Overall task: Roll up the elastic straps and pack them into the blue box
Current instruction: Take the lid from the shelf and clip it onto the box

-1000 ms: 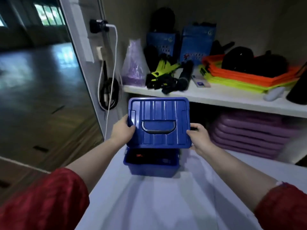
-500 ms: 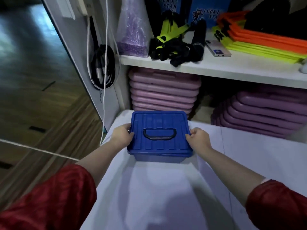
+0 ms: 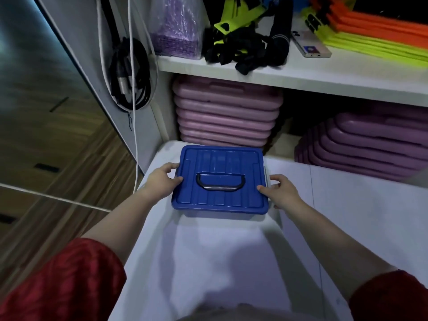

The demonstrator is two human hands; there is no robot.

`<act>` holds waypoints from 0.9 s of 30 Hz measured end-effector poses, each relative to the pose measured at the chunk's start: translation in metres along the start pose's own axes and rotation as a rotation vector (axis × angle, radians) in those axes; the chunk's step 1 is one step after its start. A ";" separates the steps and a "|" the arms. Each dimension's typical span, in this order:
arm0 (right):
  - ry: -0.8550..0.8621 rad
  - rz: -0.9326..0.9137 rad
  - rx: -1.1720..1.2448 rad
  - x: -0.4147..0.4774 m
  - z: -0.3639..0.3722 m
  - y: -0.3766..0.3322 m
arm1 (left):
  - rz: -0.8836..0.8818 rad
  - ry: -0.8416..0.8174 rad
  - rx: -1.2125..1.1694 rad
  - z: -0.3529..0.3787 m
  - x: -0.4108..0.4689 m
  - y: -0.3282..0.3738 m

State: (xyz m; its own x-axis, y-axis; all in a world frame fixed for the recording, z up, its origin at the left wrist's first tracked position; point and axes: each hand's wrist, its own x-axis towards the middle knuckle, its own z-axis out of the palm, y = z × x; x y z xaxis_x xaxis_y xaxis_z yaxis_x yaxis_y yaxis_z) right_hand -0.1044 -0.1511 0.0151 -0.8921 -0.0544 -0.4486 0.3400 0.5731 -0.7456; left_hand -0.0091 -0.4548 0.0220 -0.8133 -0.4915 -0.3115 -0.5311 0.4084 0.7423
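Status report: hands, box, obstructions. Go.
Left hand and right hand on opposite edges of the blue lid. Lid sits on the box, on the white surface. Straps not visible. Nothing in the way.

arms: bare below elbow | sleeves [image 3: 69, 281]: red, short, finely patterned fabric | hands: no gloves

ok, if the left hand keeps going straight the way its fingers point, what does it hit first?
The left hand points rightward, fingers already at the left edge of the blue box lid. Going on, it would press straight into that lid edge, then likely the black handle. Depth is hard to judge.
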 end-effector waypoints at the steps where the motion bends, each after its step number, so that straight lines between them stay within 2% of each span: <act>1: 0.002 -0.001 0.022 -0.002 0.000 0.002 | -0.015 -0.006 -0.011 0.001 -0.002 -0.002; 5: 0.027 -0.013 0.039 -0.005 0.002 0.002 | -0.191 -0.113 -0.304 0.000 -0.004 -0.004; 8: 0.038 -0.033 -0.031 -0.004 0.002 -0.003 | -0.314 -0.209 -0.413 -0.006 -0.004 0.002; 11: 0.116 -0.153 -0.151 -0.010 0.006 -0.006 | -0.308 -0.122 -0.353 -0.005 -0.001 0.007; 13: 0.162 -0.231 -0.190 -0.016 0.011 -0.006 | -0.235 -0.023 -0.188 0.000 -0.001 0.007; 15: 0.178 -0.259 -0.161 -0.018 0.013 -0.001 | -0.159 0.047 -0.052 0.004 -0.003 0.007; 17: 0.161 -0.214 0.006 -0.017 0.011 0.003 | -0.162 0.050 -0.157 0.005 -0.005 0.006; 20: 0.077 -0.023 0.371 -0.016 0.001 0.000 | -0.264 -0.032 -0.480 -0.001 -0.006 0.004; 25: -0.290 0.170 0.601 -0.007 -0.014 0.003 | -0.274 -0.147 -0.527 -0.004 -0.001 -0.009; 27: -0.324 0.229 0.606 0.001 -0.016 0.005 | -0.276 -0.165 -0.512 -0.005 0.001 -0.007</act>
State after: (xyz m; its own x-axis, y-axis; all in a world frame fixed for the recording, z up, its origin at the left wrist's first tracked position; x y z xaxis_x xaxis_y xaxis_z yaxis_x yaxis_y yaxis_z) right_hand -0.1085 -0.1355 0.0183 -0.6777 -0.2810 -0.6795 0.6968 0.0500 -0.7156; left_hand -0.0047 -0.4615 0.0194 -0.7098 -0.3841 -0.5905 -0.5789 -0.1596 0.7997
